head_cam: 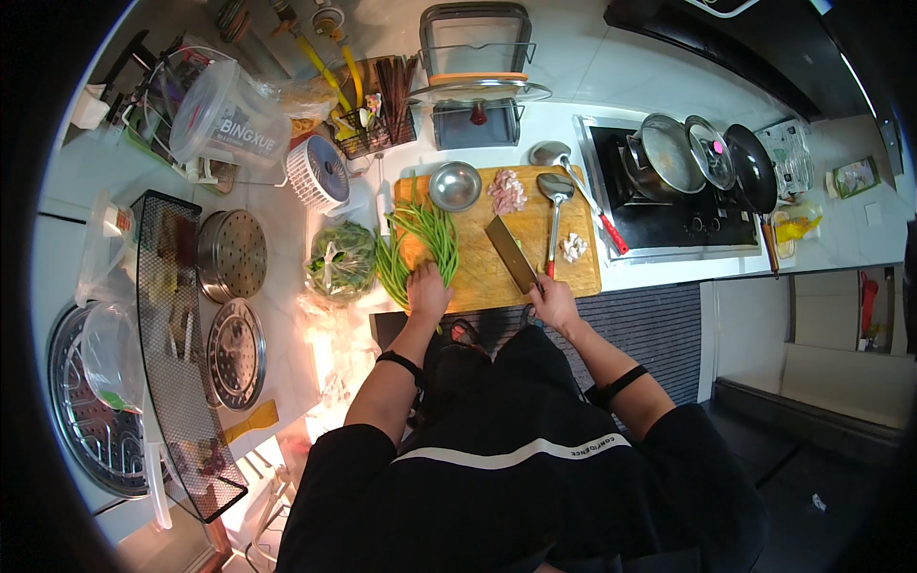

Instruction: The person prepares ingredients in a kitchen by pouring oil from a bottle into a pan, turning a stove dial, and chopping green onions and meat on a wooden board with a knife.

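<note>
My left hand (428, 290) rests at the near left of the wooden cutting board (473, 276), its fingers curled on a bundle of long green stalks (445, 243). The stalks bend in a loop and hang partly over the board's left edge. In my right hand (551, 301) is a cleaver (512, 251), its broad blade slanting over the middle of the board. A steel bowl (455, 186) sits at the board's back edge beside sliced pinkish meat (507, 192). Towards the right lie a red-handled ladle (555, 190) and a small pile of white pieces, perhaps garlic (574, 247).
A bag of leafy greens (340, 261) and a small fan (317, 172) stand left of the board. Behind the right edge, a slotted spatula or spoon (550, 152) reaches toward the gas stove (680, 233), which carries a pot (666, 157) and a wok (750, 168).
</note>
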The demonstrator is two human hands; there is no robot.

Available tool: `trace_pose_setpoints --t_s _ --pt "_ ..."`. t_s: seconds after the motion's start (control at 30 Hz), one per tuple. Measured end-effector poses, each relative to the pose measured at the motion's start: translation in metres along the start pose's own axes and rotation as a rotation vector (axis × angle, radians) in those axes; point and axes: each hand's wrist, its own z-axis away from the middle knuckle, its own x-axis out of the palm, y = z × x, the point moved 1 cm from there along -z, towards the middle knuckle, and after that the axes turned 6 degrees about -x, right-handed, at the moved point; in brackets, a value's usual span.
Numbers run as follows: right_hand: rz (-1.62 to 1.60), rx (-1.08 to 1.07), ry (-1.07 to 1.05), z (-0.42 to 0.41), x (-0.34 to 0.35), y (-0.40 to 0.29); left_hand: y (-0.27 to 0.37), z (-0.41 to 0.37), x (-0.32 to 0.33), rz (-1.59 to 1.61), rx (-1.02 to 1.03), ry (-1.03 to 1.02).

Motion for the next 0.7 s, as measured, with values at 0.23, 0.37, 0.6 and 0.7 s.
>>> trace_pose_setpoints --t_s 0.23,0.37,0.6,0.7 --pt "-0.036 -0.008 -0.019 -0.003 -0.010 -0.005 0.011 -0.012 -0.006 0.008 -0.177 -0.167" --pt "-0.067 -0.010 -0.009 0.001 -0.012 -0.016 0.020 -0.019 -0.014 -0.001 -0.218 -0.216" --pt "0.102 -0.132 -0.057 0.004 -0.022 -0.055 0.007 -0.009 -0.034 0.268 -0.213 -0.132" --pt "0.235 -0.302 -0.040 0.006 -0.014 -0.059 0.000 0.000 -0.053 0.381 -0.242 -0.084"
